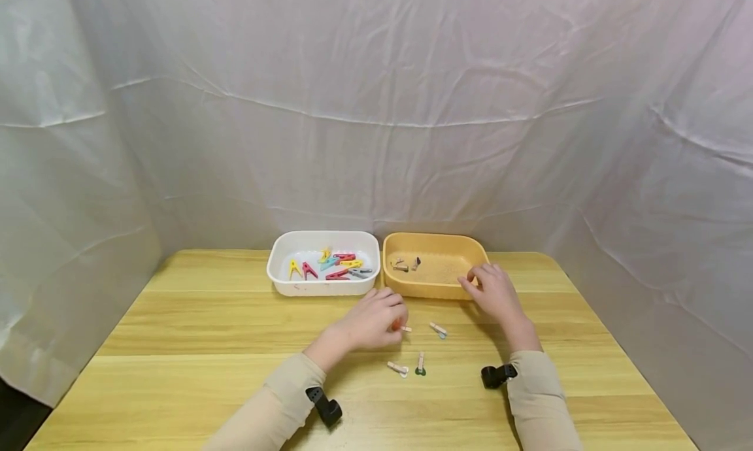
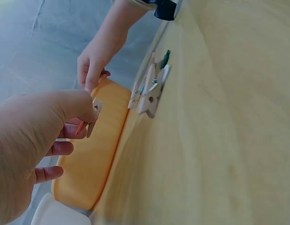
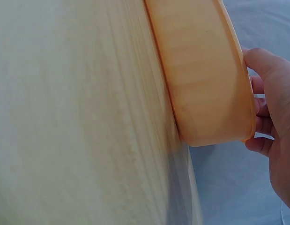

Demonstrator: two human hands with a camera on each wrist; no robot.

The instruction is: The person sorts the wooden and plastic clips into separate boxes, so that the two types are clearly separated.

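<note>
My left hand (image 1: 395, 320) hovers over the wooden table (image 1: 194, 333) and pinches a small wooden clothespin (image 1: 405, 329) with an orange end; the left wrist view shows this clothespin (image 2: 94, 114) between thumb and fingers. My right hand (image 1: 474, 280) grips the front right rim of the yellow bin (image 1: 412, 287); in the right wrist view the thumb and fingers (image 3: 263, 108) clasp that bin's (image 3: 205, 79) end. Three more small wooden clothespins lie on the table near me: one (image 1: 438, 329) between the hands, two (image 1: 398, 368) (image 1: 420, 364) closer.
A white bin (image 1: 282, 278) holding several coloured plastic clothespins (image 1: 329, 265) stands left of the yellow bin, touching it. A few wooden pins (image 1: 401, 265) lie in the yellow bin. White cloth hangs round the table on three sides.
</note>
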